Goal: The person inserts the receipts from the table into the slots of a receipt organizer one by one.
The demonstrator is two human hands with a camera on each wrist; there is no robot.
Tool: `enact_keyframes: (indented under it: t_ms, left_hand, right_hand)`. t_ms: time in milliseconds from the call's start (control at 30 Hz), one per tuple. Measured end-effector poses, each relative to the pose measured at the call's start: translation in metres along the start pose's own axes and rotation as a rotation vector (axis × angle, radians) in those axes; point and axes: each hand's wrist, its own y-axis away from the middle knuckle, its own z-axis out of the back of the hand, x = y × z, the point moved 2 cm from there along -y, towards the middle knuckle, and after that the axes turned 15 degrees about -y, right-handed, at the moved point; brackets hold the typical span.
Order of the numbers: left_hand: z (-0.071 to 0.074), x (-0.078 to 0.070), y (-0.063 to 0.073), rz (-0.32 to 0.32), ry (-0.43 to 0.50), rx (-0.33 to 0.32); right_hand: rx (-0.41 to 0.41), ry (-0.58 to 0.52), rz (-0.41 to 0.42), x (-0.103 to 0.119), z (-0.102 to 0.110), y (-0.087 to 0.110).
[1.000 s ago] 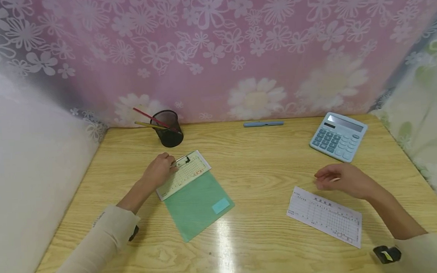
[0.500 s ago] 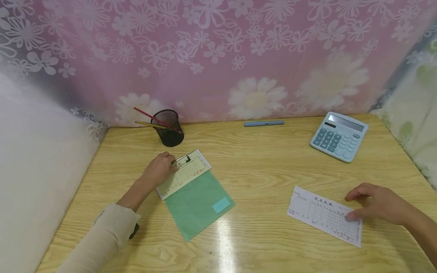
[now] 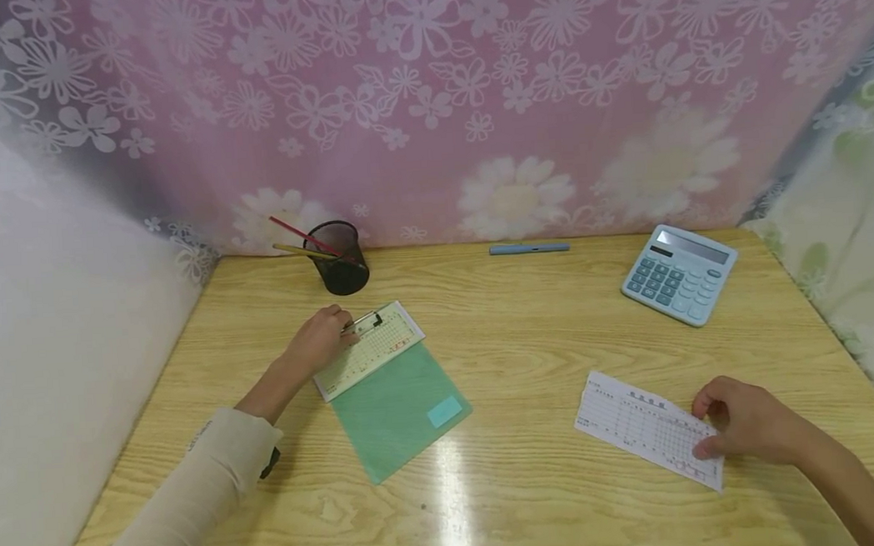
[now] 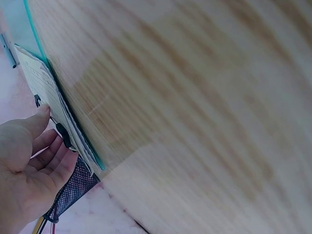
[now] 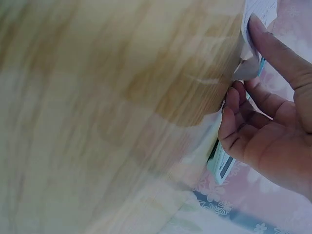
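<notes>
A green clipboard [image 3: 401, 417] lies tilted at left centre with yellowish printed forms [image 3: 382, 350] across its top. My left hand [image 3: 319, 340] grips the clipboard's top at its metal clip [image 4: 62, 131]; in the left wrist view the thumb is on the clip and the other fingers curl by the edge. Over at the right, a loose white printed form [image 3: 641, 423] lies on the table. My right hand [image 3: 750, 421] pinches its right end between thumb and fingers. In the right wrist view that end of the paper [image 5: 251, 66] bends up slightly.
A black mesh pen cup [image 3: 341, 266] holding a red and a yellow pencil stands behind the clipboard. A blue pen [image 3: 529, 249] lies along the table's back edge. The light-blue calculator [image 3: 679, 275] sits at back right. A pale-blue sticky label [image 3: 444, 411] is on the clipboard.
My right hand has come down and towards me from above the white form, and now pinches its right end, which has bent a little. The left hand stays at the clip.
</notes>
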Motion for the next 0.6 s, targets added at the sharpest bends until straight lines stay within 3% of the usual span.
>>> enact_keyframes:
  t_ms: [400, 600]
  left_hand:
    - [0.000, 0.000, 0.001, 0.015, 0.015, 0.014]
    - [0.001, -0.001, 0.001, 0.005, 0.029, -0.003]
  right_hand:
    - [-0.010, -0.020, -0.099, 0.004, 0.005, -0.010]
    - [-0.028, -0.094, -0.133, -0.005, 0.006, -0.012]
